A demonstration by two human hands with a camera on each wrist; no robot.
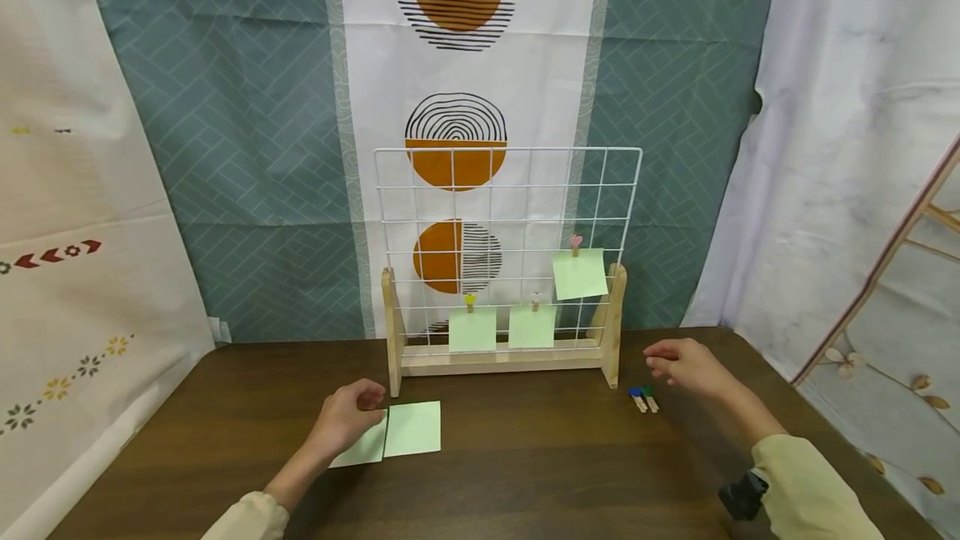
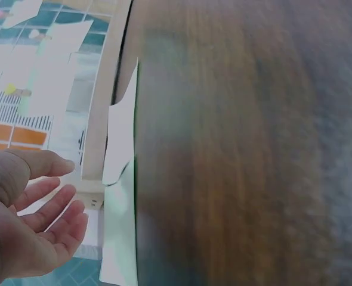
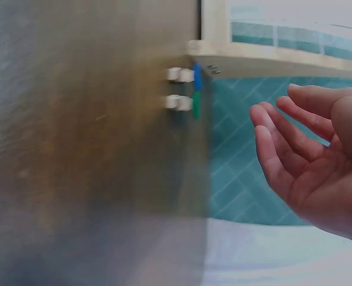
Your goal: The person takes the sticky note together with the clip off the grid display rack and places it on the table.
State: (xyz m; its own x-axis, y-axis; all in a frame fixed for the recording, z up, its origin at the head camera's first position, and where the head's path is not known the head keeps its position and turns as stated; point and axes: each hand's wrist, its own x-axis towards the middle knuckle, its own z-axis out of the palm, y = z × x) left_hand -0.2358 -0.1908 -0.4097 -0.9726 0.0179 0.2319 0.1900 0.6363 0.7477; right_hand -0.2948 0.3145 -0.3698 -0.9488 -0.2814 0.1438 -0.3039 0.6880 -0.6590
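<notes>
My left hand [image 1: 347, 417] hovers over two pale green paper notes lying side by side, its fingers loosely bent and holding nothing. It partly covers the left note [image 1: 365, 447]; the right note [image 1: 414, 429] shows whole. In the left wrist view the left hand [image 2: 39, 208] has thumb and fingers apart. On the other side, my right hand [image 1: 688, 363] is in the air just beyond two small wooden clothespins, one with a blue top [image 1: 637, 399] and one with a green top [image 1: 649, 399]. Nothing is between the relaxed fingers of the right hand [image 3: 310, 140] in its wrist view.
A white wire grid [image 1: 528, 190] stands in a wooden base [image 1: 502, 363] at the table's back. Three green notes hang on it by clips: one at right [image 1: 581, 275], two lower down [image 1: 472, 330]. Patterned cloths [image 1: 247, 148] surround the dark wooden table [image 1: 525, 473].
</notes>
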